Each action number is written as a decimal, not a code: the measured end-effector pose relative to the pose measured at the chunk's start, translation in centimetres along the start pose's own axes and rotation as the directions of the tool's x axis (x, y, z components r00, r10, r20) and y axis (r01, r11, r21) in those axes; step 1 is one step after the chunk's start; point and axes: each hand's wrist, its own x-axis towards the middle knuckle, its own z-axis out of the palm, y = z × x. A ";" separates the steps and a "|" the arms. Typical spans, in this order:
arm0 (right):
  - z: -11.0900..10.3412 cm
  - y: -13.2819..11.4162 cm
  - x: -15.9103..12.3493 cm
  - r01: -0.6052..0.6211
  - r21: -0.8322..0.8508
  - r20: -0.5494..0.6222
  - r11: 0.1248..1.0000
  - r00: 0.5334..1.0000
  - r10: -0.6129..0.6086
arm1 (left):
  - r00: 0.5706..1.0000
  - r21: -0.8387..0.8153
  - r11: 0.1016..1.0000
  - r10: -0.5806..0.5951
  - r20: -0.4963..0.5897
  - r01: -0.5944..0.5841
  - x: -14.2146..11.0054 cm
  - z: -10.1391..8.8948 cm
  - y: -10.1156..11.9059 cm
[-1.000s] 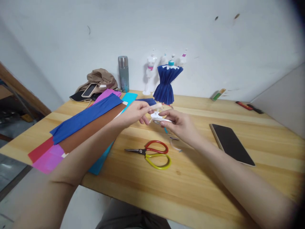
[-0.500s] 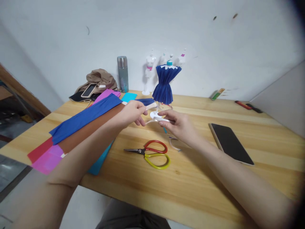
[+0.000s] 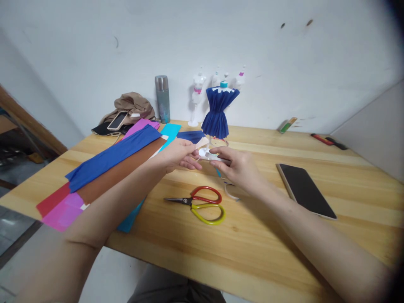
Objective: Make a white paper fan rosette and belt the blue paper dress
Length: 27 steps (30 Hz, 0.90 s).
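My left hand [image 3: 180,155] is over the middle of the table, thumb and index finger pinching a short pale strip [image 3: 202,142]; its other fingers are loosely spread. Facing it, my right hand [image 3: 238,166] grips a narrow white band [image 3: 218,158] between thumb and fingers. The band's far part is hidden in the palm, and I cannot tell whether it is a roll of tape. Just behind both hands, a small dress form wears a pleated dark blue dress [image 3: 217,111] on a round white base [image 3: 204,153]. Scissors [image 3: 191,202] with red and yellow handles lie below the hands.
Coloured sheets, with a blue strip [image 3: 113,155] on top, lie at left. Behind are a flask [image 3: 162,99], a brown cloth bundle [image 3: 134,105] and bare white dress forms [image 3: 197,99]. A dark tablet or phone [image 3: 306,189] rests at right. A curled strip [image 3: 232,191] lies near the scissors.
My left fingers have moved slightly right and lower, closer to my right hand. The thin white strip that bridged the hands is harder to see now. My right hand has barely moved.
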 end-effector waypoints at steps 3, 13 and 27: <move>-0.1 -0.1 0.0 0.012 -0.007 0.000 1.000 1.000 -0.012 | 1.000 0.013 1.000 0.000 -0.032 0.000 0.0 -0.2 0.1; -0.3 -1.2 -0.3 0.099 0.049 0.068 0.994 0.992 -0.102 | 0.998 0.057 0.998 0.039 -0.047 -0.036 1.0 -0.8 0.0; -0.5 -1.7 -0.6 0.316 0.031 0.054 0.948 0.947 -0.318 | 1.000 0.145 0.989 -0.013 0.014 0.011 0.8 -0.2 -0.1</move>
